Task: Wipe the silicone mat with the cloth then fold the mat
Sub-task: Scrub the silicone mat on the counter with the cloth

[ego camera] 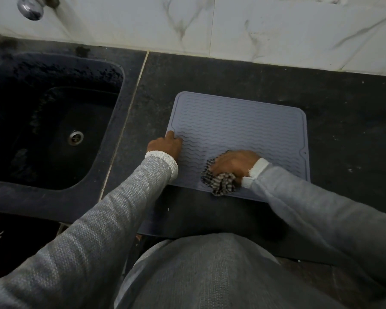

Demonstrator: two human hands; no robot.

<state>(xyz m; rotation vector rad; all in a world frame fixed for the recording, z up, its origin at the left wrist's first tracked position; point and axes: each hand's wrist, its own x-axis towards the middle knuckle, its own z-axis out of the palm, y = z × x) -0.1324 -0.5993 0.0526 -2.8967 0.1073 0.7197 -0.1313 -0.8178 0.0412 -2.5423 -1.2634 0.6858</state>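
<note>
A grey-blue silicone mat [239, 128] with wavy ridges lies flat on the dark counter. My left hand [165, 144] presses down on the mat's left edge, fingers curled, pinning it in place. A bunched black-and-white checked cloth [221, 182] rests on the near middle of the mat, and my right hand [234, 162] is closed over it from above. Part of the cloth is hidden under that hand.
A dark sink [54, 121] with a metal drain [75, 137] sits to the left of the mat. A chrome tap [31, 6] is at the top left. A marble-tiled wall [254, 25] runs behind the black counter [348, 121], and the counter's front edge lies close to my body.
</note>
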